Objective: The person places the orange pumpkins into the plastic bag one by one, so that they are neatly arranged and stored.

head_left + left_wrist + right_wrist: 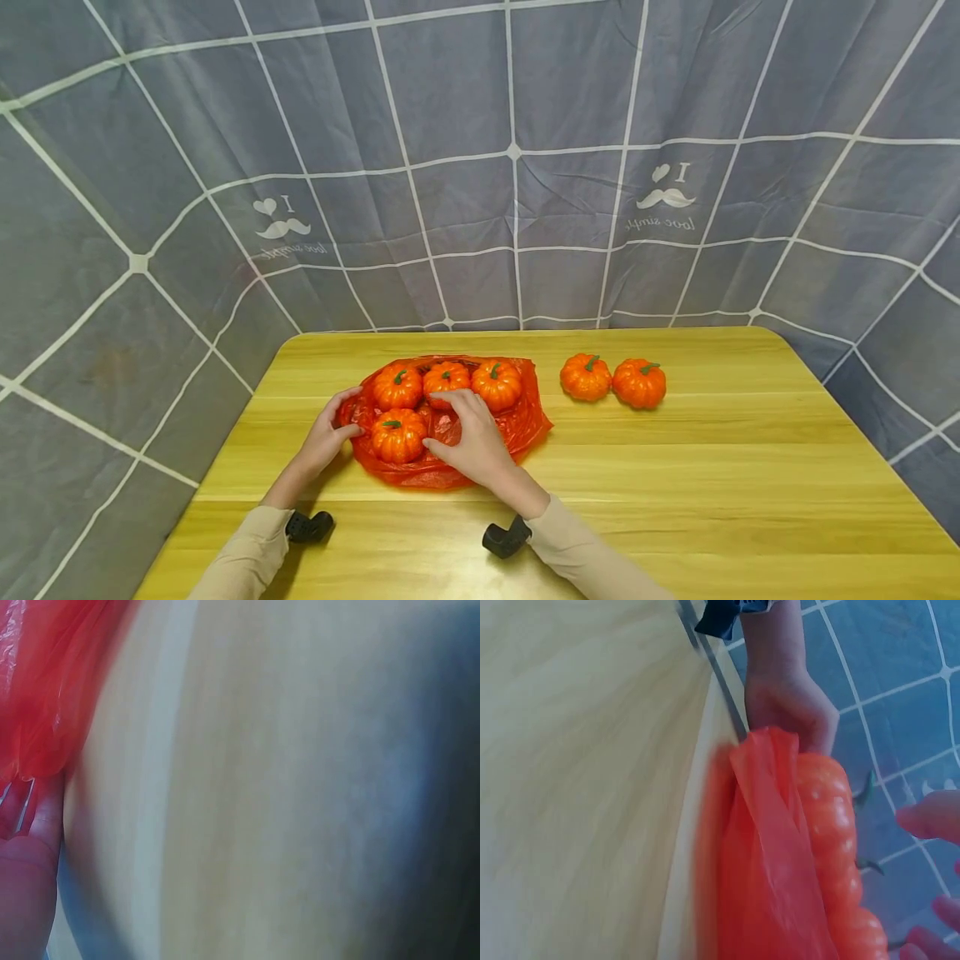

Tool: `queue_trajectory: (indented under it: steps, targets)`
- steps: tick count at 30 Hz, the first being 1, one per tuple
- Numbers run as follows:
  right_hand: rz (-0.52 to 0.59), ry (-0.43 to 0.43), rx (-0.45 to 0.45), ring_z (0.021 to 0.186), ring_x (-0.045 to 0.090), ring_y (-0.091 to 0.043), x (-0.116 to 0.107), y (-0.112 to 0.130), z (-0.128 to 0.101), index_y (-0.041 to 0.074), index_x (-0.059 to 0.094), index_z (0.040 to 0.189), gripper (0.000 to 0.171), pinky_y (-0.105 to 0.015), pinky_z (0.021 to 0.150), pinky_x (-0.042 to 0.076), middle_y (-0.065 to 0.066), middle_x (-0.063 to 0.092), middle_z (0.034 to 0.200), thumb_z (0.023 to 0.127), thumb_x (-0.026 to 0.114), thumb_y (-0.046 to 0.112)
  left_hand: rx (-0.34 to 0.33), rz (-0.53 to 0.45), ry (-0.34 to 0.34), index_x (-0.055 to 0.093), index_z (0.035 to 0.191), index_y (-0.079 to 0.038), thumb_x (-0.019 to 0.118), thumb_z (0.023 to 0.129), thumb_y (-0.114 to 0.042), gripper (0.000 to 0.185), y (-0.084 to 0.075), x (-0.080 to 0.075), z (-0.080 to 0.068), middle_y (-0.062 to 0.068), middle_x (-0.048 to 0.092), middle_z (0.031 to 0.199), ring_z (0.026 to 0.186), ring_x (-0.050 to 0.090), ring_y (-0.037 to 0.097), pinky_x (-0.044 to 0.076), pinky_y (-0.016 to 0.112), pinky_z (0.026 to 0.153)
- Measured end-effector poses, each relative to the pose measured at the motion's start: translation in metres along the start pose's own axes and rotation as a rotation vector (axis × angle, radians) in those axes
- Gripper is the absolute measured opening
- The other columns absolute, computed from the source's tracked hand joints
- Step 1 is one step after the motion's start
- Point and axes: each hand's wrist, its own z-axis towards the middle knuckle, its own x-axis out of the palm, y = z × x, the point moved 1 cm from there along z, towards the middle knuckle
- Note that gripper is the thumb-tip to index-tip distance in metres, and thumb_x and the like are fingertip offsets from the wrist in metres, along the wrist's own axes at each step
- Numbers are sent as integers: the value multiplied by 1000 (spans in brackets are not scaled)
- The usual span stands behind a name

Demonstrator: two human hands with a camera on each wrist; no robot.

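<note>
One pumpkin [398,437], fingers [459,402] either side, red bag [427,478] beneath

Beige sleeves [588,548], black wrist mounts [309,527]

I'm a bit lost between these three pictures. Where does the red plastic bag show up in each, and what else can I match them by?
Head: the red plastic bag is left of centre, in the lower half.
Left wrist: the bag fills the upper left corner.
Right wrist: the bag runs from just above centre to the bottom edge.
Shared landmark: the left hand, at the bag's edge in all three.
</note>
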Motion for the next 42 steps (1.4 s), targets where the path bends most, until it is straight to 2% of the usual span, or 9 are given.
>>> queue_trajectory:
  steps: [3,7,11,15,17,21,24,34,42]
  targets:
    - [-12,-44,-24,117,53,-24,-9,-5,-2,14,56,127,59,-43,99,46,-3,58,124,74,81,24,3,1,-2,31,144,4,53,81,12,67,0,0,0,28,31,148,108,43,-5,38,4,87]
    - [-41,-79,-41,117,53,-25,-21,-11,-5,15,56,127,60,-44,97,47,-4,58,123,73,81,22,-1,11,-2,31,144,4,53,81,11,67,1,0,0,27,30,149,110,43,-4,37,4,88]
    - [-58,-113,-49,117,52,-26,-34,-18,-8,14,57,127,58,-46,96,47,-5,58,122,74,80,21,-2,20,4,30,145,4,53,82,11,68,0,0,0,26,28,151,122,41,13,36,2,88]
    - [-76,-171,-69,113,53,-24,-49,-27,-12,12,59,123,55,-45,93,48,-4,59,119,72,80,17,0,20,10,29,145,4,53,83,11,67,-1,0,0,26,26,152,131,33,31,34,1,88]
    - [-82,-200,-81,111,54,-24,-57,-32,-15,11,60,122,55,-44,93,48,-4,60,117,71,81,15,0,23,8,30,145,4,53,83,11,67,-1,0,1,26,27,151,130,35,29,34,1,88]
    - [-111,-240,-99,112,55,-25,-71,-41,-20,10,60,120,55,-45,95,47,-6,60,117,70,82,14,-3,31,1,30,145,4,54,82,11,67,-1,-1,1,27,29,150,118,42,8,35,2,88]
    - [-136,-252,-101,113,54,-26,-82,-47,-25,10,61,120,54,-46,96,46,-7,61,117,71,82,16,-1,28,0,31,145,4,53,83,11,66,-1,-1,0,27,29,150,111,42,-4,36,2,88]
    - [-231,-310,-133,108,55,-27,-113,-76,-43,8,61,120,57,-45,89,47,-9,62,115,68,84,12,4,18,2,31,144,5,53,83,11,65,-1,0,0,29,29,149,108,41,-8,36,3,87]
    - [-285,-339,-154,104,54,-31,-136,-90,-44,5,62,116,56,-45,90,46,-13,62,111,65,85,10,8,30,7,30,144,5,53,84,10,65,-1,0,0,28,28,149,110,41,-5,36,2,87]
